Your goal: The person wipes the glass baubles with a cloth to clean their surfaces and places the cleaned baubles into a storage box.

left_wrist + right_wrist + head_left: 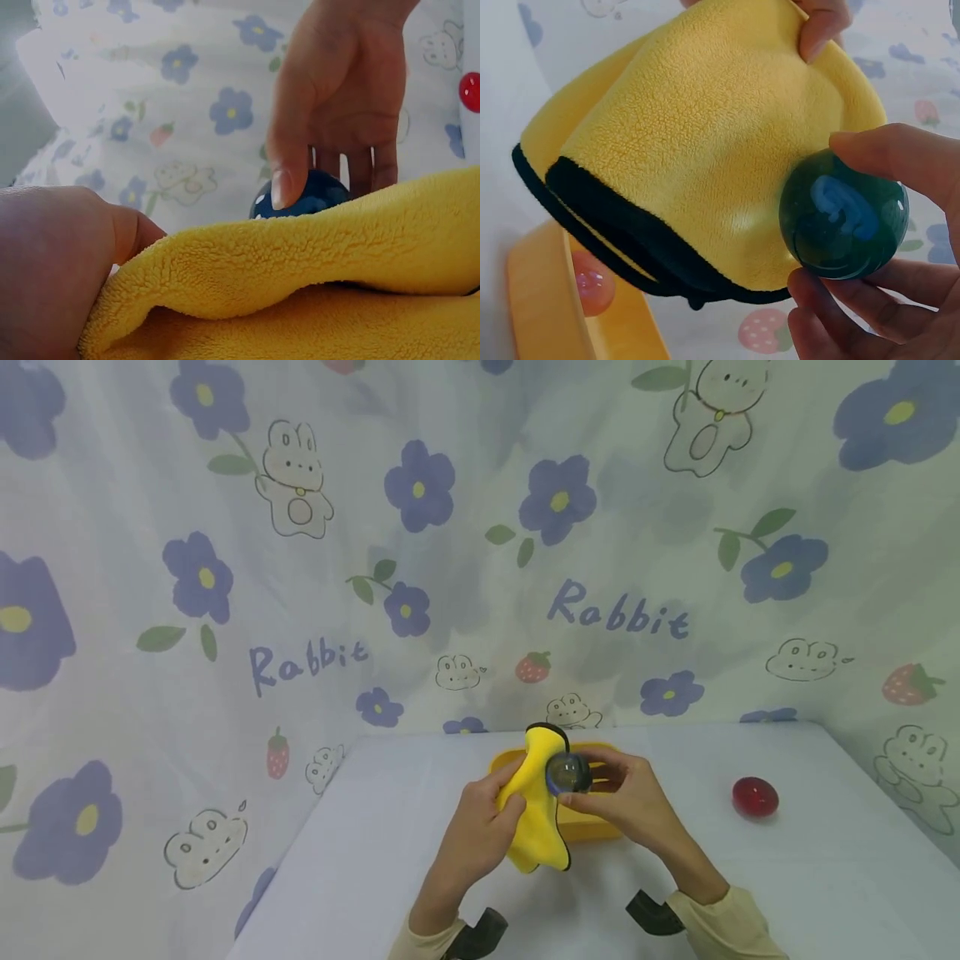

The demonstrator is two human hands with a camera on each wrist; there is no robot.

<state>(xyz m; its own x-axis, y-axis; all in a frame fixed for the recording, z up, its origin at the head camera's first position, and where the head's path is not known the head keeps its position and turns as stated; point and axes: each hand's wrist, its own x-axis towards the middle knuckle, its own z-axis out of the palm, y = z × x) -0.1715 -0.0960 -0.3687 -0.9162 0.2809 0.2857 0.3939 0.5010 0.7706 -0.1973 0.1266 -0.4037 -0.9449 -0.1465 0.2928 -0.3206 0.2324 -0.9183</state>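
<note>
My left hand [480,827] grips a yellow cloth [534,802] with a black hem, held up above the table. The cloth [705,157] fills most of the right wrist view, and the left thumb [821,26] pinches its top edge. My right hand [626,797] holds a dark blue-green glossy ball [567,774] between thumb and fingers, pressed against the cloth. The ball [844,215] shows clearly in the right wrist view. In the left wrist view the ball [315,196] peeks over the cloth [300,285] under my right thumb.
A yellow tray [592,827] sits on the white table behind my hands; its rim [540,307] shows with a pink-red ball [592,281] inside. A red ball [754,797] lies on the table to the right. A flower-and-rabbit print curtain hangs behind.
</note>
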